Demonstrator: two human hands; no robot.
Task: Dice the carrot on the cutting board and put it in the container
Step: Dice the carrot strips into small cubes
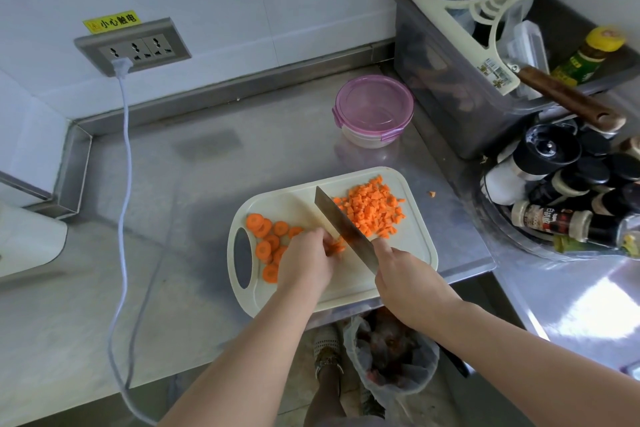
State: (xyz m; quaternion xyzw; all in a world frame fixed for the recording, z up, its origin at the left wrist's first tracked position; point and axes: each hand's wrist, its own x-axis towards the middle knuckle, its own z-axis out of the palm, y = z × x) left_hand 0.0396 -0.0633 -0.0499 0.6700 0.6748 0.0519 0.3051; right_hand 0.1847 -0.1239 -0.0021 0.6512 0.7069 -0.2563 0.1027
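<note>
A cream cutting board [298, 201] lies on the steel counter. Orange carrot slices [266, 236] are spread over its left part, and a heap of diced carrot [375, 210] covers its right part. My left hand [306, 262] curls its fingers over a few carrot pieces [336, 248] at the board's middle. My right hand [403, 279] grips a cleaver [341, 224], whose blade runs diagonally between the pieces and the diced heap. A round container with a purple lid [374, 111] stands behind the board, lid on.
A grey bin [450, 107] with a squeegee and utensils stands at the back right. Spice bottles [568, 191] crowd a tray on the right. One carrot bit [432, 194] lies on the counter. A white cable [121, 184] hangs from the wall socket. A bagged waste bin [391, 357] sits on the floor.
</note>
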